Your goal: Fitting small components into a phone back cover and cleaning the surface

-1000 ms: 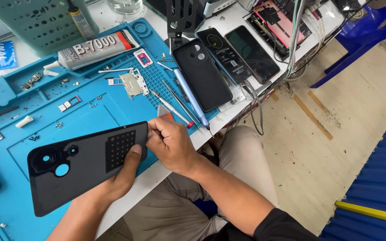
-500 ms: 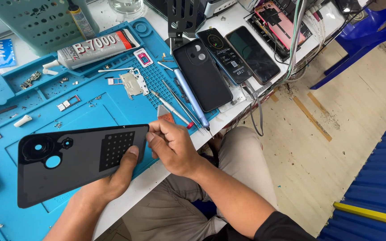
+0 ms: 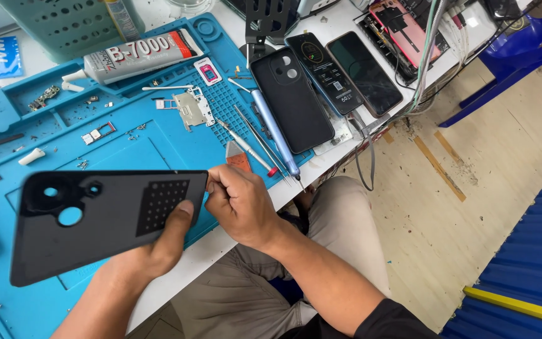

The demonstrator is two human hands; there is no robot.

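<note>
My left hand point(image 3: 158, 248) holds a black phone back cover point(image 3: 105, 220) above the blue work mat point(image 3: 158, 141), inner side up, thumb resting near a square patch of dots. The cover has round camera cutouts at its left end. My right hand point(image 3: 239, 204) pinches the cover's right edge with curled fingers. Whether it also holds a small tool I cannot tell.
On the mat lie a glue tube point(image 3: 136, 56), a metal bracket point(image 3: 192, 108), tweezers and a blue-handled screwdriver point(image 3: 274, 135), an orange pick point(image 3: 238, 157). Three dark phones point(image 3: 293, 97) lie at the table's right edge, with cables point(image 3: 431, 37) and an opened phone point(image 3: 399, 28) behind.
The cover has tilted to lie more level, its left end lifted and shifted slightly left. My right hand stays at its right edge.
</note>
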